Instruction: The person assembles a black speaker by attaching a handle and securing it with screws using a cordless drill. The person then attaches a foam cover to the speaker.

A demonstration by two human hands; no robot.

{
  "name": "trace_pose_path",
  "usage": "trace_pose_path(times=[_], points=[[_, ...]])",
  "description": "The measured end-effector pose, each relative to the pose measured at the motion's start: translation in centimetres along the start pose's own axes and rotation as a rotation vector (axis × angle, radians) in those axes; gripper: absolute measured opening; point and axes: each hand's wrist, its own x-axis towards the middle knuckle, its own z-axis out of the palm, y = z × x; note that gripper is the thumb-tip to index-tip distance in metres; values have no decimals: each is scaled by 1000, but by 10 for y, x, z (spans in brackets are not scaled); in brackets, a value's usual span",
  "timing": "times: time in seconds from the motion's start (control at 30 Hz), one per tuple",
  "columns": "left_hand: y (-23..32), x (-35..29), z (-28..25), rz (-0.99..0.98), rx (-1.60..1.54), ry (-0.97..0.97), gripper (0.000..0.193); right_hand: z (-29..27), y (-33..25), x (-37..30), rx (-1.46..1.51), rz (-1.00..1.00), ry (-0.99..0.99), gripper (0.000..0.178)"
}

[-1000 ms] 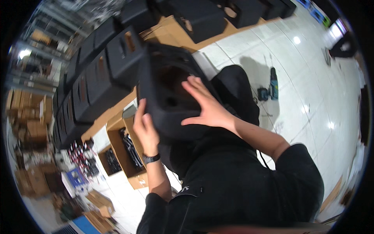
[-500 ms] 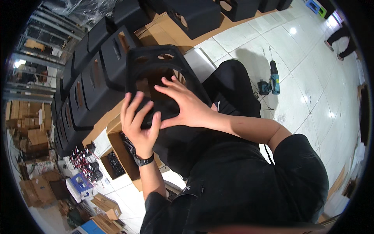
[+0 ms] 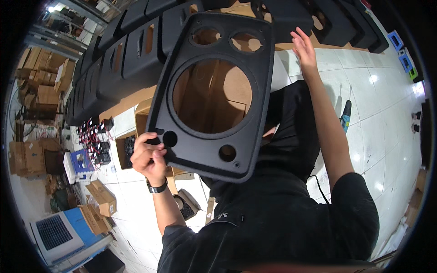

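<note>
The person's left grip (image 3: 149, 158) clasps the lower-left corner of a black, rectangular speaker cabinet (image 3: 198, 148), which is tilted in front of the black-shirted torso (image 3: 282, 223), its face pierced by five round openings. The right grip (image 3: 306, 51) is released, raised with fingers extended, apart from the cabinet's upper right side. A teal-and-black cordless drill (image 3: 345, 120) lies on the glossy white tiled floor (image 3: 368, 150), well apart.

speaker box (image 3: 195, 146) blocking the middle, open floor (image 3: 380, 120) right around drill (image 3: 347, 116), cabinets (image 3: 136, 52) packed beyond
</note>
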Motion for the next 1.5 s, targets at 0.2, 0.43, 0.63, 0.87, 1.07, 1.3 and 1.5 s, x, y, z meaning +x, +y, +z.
trace_pose_path(times=[0.2,0.43,0.63,0.87,1.07,1.3,1.5], points=[[-49,-52,-50,-117,-119,161,42,65,93,20,263,319,-344,83],[-62,-68,-73,-168,-67,167,44,109,85,-25,278,663,-328,113],[-83,-42,-63,-282,112,142,33,44,69,-32,198,509,-340,69],[-30,28,64,-256,46,44,32,27,-29,-70,384,562,-631,78],[-7,41,139,-329,-73,-111,32,-34,-69,-159,60,665,-201,82],[-65,25,90,-521,-134,-92,33,-38,-103,-178,27,801,-115,93],[-104,43,69,-808,-345,-22,35,-54,-113,-127,-204,487,-78,95]])
